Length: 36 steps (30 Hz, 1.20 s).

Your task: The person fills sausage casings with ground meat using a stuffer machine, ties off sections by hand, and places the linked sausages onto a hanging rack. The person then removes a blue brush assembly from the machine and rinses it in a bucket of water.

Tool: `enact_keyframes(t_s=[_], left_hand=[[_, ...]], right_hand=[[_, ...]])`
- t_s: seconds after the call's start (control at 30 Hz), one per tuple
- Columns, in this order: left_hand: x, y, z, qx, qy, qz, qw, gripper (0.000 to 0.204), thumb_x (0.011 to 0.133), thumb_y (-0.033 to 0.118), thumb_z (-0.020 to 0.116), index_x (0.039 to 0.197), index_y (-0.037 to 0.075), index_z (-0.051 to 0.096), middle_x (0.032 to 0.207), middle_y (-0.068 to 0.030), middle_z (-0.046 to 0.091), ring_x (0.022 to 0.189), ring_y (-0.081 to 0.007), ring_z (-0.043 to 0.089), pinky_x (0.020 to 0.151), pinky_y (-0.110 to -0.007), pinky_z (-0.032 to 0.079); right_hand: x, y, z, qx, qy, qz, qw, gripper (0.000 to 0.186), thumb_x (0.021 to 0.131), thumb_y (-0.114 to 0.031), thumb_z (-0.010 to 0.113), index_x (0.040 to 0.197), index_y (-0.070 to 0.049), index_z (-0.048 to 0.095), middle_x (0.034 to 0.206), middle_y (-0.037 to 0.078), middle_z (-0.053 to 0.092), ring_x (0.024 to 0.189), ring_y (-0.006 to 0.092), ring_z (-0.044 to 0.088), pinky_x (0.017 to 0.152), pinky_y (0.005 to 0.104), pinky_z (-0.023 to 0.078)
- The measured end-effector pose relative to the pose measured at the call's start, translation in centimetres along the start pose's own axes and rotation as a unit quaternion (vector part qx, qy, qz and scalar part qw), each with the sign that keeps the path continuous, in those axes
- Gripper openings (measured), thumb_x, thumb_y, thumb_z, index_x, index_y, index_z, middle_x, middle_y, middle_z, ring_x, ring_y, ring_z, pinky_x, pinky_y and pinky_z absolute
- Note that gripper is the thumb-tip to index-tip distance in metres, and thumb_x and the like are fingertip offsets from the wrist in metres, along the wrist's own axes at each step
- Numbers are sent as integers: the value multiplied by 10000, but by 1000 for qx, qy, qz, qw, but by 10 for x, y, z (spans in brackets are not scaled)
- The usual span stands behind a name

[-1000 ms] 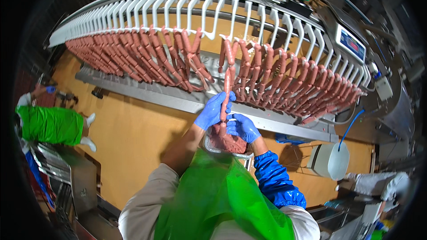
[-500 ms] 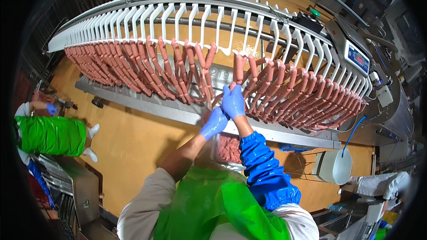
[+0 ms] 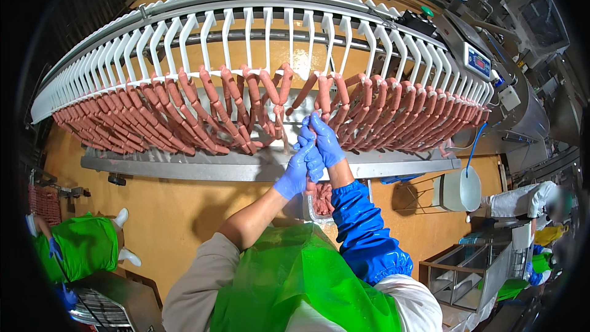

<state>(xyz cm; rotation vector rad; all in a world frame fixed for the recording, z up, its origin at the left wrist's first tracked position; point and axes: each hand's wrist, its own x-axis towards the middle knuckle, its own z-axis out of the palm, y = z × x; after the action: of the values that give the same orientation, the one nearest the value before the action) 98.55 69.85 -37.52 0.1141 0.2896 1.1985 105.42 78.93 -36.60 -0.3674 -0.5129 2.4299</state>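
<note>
Both my hands wear blue gloves and grip a hanging sausage link in front of the conveyor's white hooks (image 3: 268, 43). My right hand (image 3: 326, 141) is higher, closed round it near the middle of the rack; my left hand (image 3: 300, 169) is just below, closed on its lower part, which is largely hidden. Strands of pink linked sausages (image 3: 209, 104) hang left and right, with some loose casing between them. Below my hands a tray (image 3: 309, 209) of pink meat is partly hidden by my right forearm.
A long metal ledge (image 3: 153, 166) runs under the rack. A scale (image 3: 479, 60) is at the right end, with a white bucket (image 3: 461, 192) and blue hose below. Co-workers in green aprons (image 3: 80, 243) and white clothing (image 3: 516, 200) stand at lower left and right.
My hands went from holding the link low over the tray up to the hanging strands, right hand above left. The view has turned slightly; the left co-worker appears lower.
</note>
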Motion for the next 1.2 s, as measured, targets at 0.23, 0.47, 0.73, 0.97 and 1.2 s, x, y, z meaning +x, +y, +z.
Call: enact_keyframes(t_s=[0.23,0.47,0.73,0.97,1.2], left_hand=[[-12,9,-4,262,117,43,957,253,966,329,457,960,85,524,725,-21,519,585,-116,500,529,-249,433],[7,-8,-28,562,222,103,790,204,912,180,445,867,17,561,723,-93,599,602,-177,578,550,-306,482],[28,-11,1,346,109,107,926,350,918,281,488,600,143,439,514,-32,463,415,-167,444,418,-297,378],[40,-34,36,79,70,172,980,409,940,385,500,610,184,365,556,27,361,456,-121,380,402,-259,312],[48,-1,-11,422,187,66,885,349,979,274,462,1134,-11,588,912,-48,634,743,-100,565,728,-235,465]], right_hand=[[-4,-9,-14,-181,133,-25,974,427,955,-498,468,990,-77,532,660,14,506,612,157,559,556,276,483],[-6,-17,-20,-445,184,-52,875,382,958,-383,468,973,-4,515,747,45,521,634,150,506,580,301,417],[2,-27,-22,-44,-108,23,993,348,982,-426,421,916,-93,498,597,-8,428,588,127,442,598,280,454],[-24,-20,-80,79,-80,163,980,613,948,-590,343,1273,-93,495,876,82,653,853,246,632,884,378,481],[-90,-23,-115,-284,39,-8,958,250,905,-212,598,1036,-6,546,849,93,585,712,134,591,585,265,499]])
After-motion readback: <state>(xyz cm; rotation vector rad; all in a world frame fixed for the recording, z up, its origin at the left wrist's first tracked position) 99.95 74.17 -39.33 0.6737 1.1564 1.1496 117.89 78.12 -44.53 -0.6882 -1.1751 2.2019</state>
